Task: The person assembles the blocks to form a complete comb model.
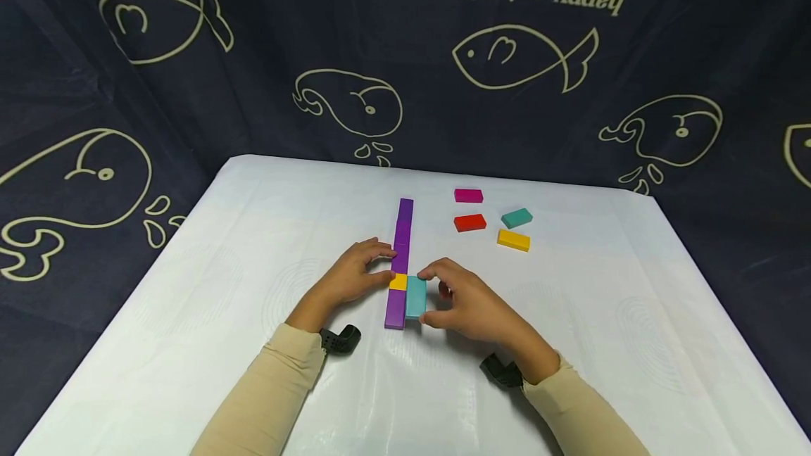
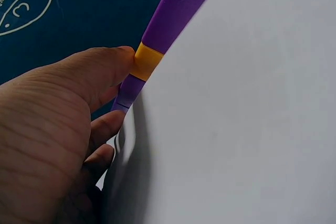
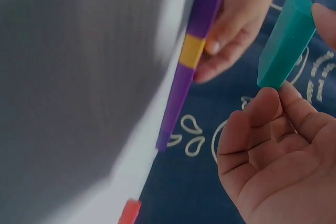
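**A:** ok so where's the teal block (image 1: pixel 415 298) at?

**B:** In the right hand (image 1: pixel 472 301), pinched by its ends between thumb and fingers, so that grip's closed on it. From the head view it's just beside the purple row (image 1: pixel 401 231), by the yellow piece (image 1: pixel 398 281). Right wrist view makes it look held up and apart, so can't swear it's touching anything.

**A:** and the left hand (image 1: pixel 348 273)?

**B:** Thumb against the yellow piece, fingers along the same side of the row. Not curled round anything, so that grip's relaxed, more like steadying imo.

**A:** how far along then?

**B:** My read: the row's laid, purple end to end with that yellow bit in it. Teal one's not let go yet. Lying apart on the right of the tabletop (image 1: pixel 285 210), seemingly unused: magenta block (image 1: pixel 468 195), red block (image 1: pixel 470 223), second teal one (image 1: pixel 517 218), yellow block (image 1: pixel 514 241). No clue if they're all needed.

**A:** backdrop?

**B:** Dark cloth (image 1: pixel 405 20), fish and whale doodles.
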Action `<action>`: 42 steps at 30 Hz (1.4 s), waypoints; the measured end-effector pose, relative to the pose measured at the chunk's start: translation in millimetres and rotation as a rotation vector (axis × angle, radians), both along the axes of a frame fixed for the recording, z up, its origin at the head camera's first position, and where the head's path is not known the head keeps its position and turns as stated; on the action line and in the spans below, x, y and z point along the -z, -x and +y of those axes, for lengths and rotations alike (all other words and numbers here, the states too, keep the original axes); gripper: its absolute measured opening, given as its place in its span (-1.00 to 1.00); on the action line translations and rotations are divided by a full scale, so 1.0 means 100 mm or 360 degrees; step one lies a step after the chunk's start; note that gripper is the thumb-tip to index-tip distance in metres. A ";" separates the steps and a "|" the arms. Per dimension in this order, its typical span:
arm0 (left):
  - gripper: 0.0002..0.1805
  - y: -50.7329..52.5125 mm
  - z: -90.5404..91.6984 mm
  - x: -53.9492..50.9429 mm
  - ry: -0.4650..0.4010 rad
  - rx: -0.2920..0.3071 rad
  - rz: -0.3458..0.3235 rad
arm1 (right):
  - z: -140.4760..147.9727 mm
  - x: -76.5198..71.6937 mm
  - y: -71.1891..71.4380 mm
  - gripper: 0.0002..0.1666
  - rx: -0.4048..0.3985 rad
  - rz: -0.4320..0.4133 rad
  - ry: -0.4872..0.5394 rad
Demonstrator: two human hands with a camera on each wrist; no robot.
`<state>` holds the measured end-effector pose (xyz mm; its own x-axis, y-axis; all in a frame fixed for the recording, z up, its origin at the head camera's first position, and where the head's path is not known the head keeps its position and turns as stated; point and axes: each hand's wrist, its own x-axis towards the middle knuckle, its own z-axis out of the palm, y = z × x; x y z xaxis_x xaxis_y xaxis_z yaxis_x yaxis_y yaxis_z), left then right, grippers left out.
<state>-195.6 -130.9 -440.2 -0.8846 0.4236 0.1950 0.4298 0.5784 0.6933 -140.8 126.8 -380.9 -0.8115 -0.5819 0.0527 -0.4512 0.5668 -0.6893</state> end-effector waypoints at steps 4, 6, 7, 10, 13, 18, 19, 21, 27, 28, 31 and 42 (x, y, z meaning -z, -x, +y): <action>-0.55 0.01 -0.01 0.00 0.0003 0.0009 -0.0026 | -0.09 0.04 -0.05 -0.38 -0.0059 -0.0021 -0.0037; -0.55 0.01 -0.01 0.00 0.0011 0.0008 -0.0028 | -0.13 0.05 -0.08 -0.39 -0.0101 -0.0032 -0.0041; -0.55 0.01 -0.01 0.00 0.0016 0.0007 -0.0027 | -0.14 0.06 -0.10 -0.39 -0.0119 -0.0036 -0.0042; -0.55 0.00 -0.01 -0.01 0.0021 0.0003 -0.0024 | -0.18 0.07 -0.14 -0.39 -0.0157 -0.0034 -0.0052; -0.55 -0.01 0.00 -0.03 0.0015 0.0001 -0.0031 | -0.20 0.07 -0.18 -0.38 -0.0189 -0.0017 -0.0071; -0.55 -0.02 -0.01 -0.04 0.0002 0.0002 -0.0033 | -0.22 0.06 -0.23 -0.38 -0.0253 0.0001 -0.0124; -0.55 -0.02 -0.01 -0.03 0.0003 0.0001 -0.0034 | -0.22 0.06 -0.24 -0.39 -0.0269 0.0005 -0.0137; -0.55 -0.02 -0.01 -0.03 0.0010 -0.0002 -0.0033 | -0.22 0.06 -0.26 -0.39 -0.0302 0.0011 -0.0162; -0.55 0.00 0.00 -0.01 0.0019 -0.0012 -0.0050 | -0.23 0.09 -0.28 -0.39 -0.0375 -0.0017 -0.0224; -0.55 0.00 0.00 -0.01 0.0018 -0.0012 -0.0055 | -0.23 0.09 -0.29 -0.38 -0.0383 -0.0023 -0.0232; -0.55 0.00 0.00 -0.01 0.0014 -0.0014 -0.0066 | -0.24 0.10 -0.30 -0.38 -0.0405 -0.0019 -0.0256; -0.55 -0.01 0.00 -0.01 0.0008 -0.0017 -0.0048 | -0.27 0.14 -0.33 -0.35 -0.0442 0.0074 -0.0472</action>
